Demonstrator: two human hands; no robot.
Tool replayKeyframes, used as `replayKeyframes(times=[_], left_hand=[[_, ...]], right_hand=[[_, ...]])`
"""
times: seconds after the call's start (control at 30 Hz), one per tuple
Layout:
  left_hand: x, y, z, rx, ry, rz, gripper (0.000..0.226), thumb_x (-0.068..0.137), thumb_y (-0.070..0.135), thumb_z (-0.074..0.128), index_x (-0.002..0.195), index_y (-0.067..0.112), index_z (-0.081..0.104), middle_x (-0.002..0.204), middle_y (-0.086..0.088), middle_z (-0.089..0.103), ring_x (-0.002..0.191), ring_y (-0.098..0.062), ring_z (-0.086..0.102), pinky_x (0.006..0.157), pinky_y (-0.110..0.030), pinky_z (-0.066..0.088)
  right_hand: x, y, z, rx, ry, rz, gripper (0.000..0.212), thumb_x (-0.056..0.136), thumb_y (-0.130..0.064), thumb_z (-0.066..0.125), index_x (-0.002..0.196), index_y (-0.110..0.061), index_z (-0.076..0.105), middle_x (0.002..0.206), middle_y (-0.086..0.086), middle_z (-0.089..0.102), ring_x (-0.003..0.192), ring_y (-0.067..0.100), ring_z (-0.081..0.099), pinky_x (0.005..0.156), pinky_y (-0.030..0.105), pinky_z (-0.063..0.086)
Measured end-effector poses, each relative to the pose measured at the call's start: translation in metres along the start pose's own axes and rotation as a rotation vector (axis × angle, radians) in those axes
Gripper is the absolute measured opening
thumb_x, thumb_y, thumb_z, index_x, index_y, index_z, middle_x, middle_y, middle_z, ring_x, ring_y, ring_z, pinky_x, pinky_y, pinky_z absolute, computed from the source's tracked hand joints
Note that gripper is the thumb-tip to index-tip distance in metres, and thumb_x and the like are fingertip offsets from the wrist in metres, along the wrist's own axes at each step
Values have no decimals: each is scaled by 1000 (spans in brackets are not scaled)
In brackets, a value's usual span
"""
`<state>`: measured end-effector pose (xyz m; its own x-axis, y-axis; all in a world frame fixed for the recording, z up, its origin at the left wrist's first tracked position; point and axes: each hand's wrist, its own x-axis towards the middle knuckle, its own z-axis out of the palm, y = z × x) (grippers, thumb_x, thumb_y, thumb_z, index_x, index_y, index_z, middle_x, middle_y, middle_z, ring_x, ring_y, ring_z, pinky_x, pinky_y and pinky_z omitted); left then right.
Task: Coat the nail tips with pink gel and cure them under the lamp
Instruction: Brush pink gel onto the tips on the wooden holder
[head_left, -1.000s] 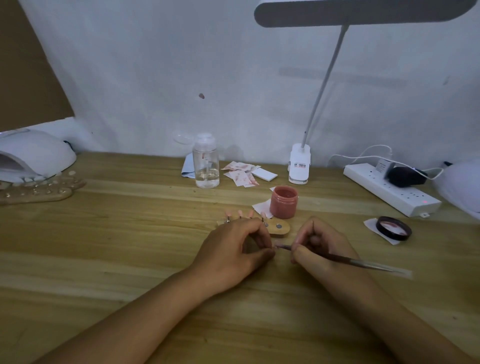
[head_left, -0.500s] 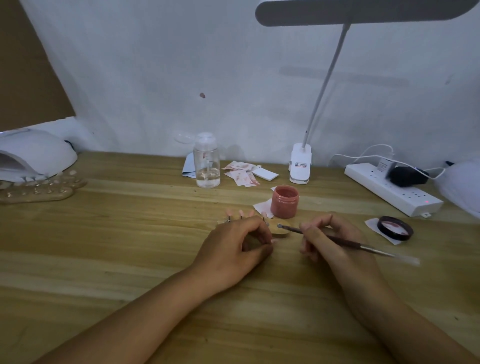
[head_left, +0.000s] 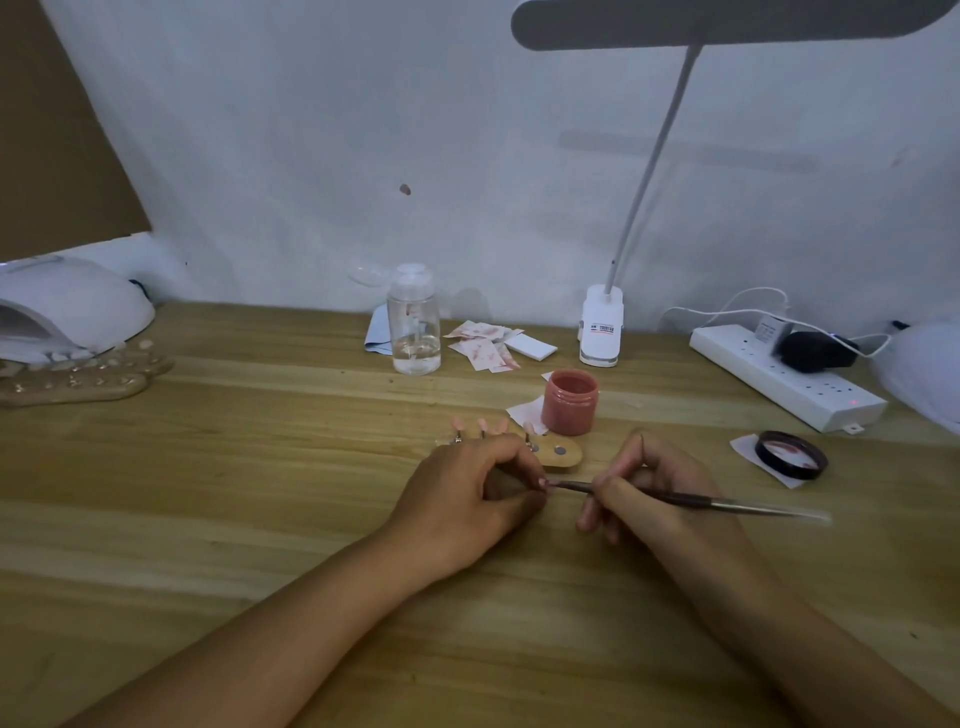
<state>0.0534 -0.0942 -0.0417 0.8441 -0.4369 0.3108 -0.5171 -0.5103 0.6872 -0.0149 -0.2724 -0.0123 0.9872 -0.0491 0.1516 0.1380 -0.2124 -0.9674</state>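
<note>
My left hand (head_left: 467, 493) rests on the table with curled fingers pinching a small nail tip (head_left: 543, 482) at its fingertips. My right hand (head_left: 649, 493) grips a thin gel brush (head_left: 701, 503), whose tip touches that nail tip. Just behind my left hand lies a wooden holder (head_left: 558, 453) with pink nail tips (head_left: 480, 425) clipped along it, partly hidden by the hand. An open jar of pink gel (head_left: 570, 401) stands behind the holder. The white curing lamp (head_left: 67, 306) sits at the far left.
The jar's black lid (head_left: 791, 454) lies on paper at the right. A clear pump bottle (head_left: 413, 319), stained paper wipes (head_left: 483, 343), a clip desk lamp (head_left: 601, 332) and a power strip (head_left: 784, 379) line the back. Another wooden nail holder (head_left: 78, 382) lies in front of the curing lamp.
My right hand had lifted the brush up towards the holder; now it has come back down and left, and the brush tip touches the nail tip again. My left hand stayed put.
</note>
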Motion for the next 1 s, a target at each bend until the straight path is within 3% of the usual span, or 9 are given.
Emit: replayKeyframes(times=[0.3,0.53,0.67,0.8,0.9,1.0], left_hand=[[-1,2,-1,-8,-6,-8,21,82,24,77,78,40,65,60,34,57,51,4,50,52,-13,29],[0,1,0,-36,-1,-23,16,81,25,78,79,38,69,78,25,68,54,5,52,58,-19,34],[0,1,0,-38,-1,-38,13,81,26,78,80,36,71,73,27,66,53,5,51,57,-18,32],[0,1,0,-69,-14,-40,14,82,24,77,81,36,71,87,22,71,55,6,51,61,-20,36],[0,2,-1,-116,-14,-29,19,83,18,76,78,36,69,91,17,74,54,6,50,61,-19,36],[0,1,-1,-184,-14,-32,19,84,15,74,79,32,69,93,14,75,53,4,48,59,-17,36]], right_hand=[[-1,-1,0,14,10,-10,12,86,5,57,78,-2,50,63,14,69,51,9,56,50,16,45],[0,0,-1,-8,12,-4,8,86,4,57,82,4,50,61,11,67,52,5,57,52,15,44],[2,3,-1,-23,43,-18,8,85,2,57,81,3,50,55,6,62,51,6,54,50,14,42],[1,4,-1,49,144,-148,10,89,1,60,85,-3,52,57,6,58,54,7,53,53,13,40],[0,3,2,30,181,-291,12,86,5,64,92,-5,61,71,14,63,68,24,59,65,24,46],[-2,0,3,15,172,-344,8,87,4,66,89,-4,67,79,8,69,71,12,63,65,15,47]])
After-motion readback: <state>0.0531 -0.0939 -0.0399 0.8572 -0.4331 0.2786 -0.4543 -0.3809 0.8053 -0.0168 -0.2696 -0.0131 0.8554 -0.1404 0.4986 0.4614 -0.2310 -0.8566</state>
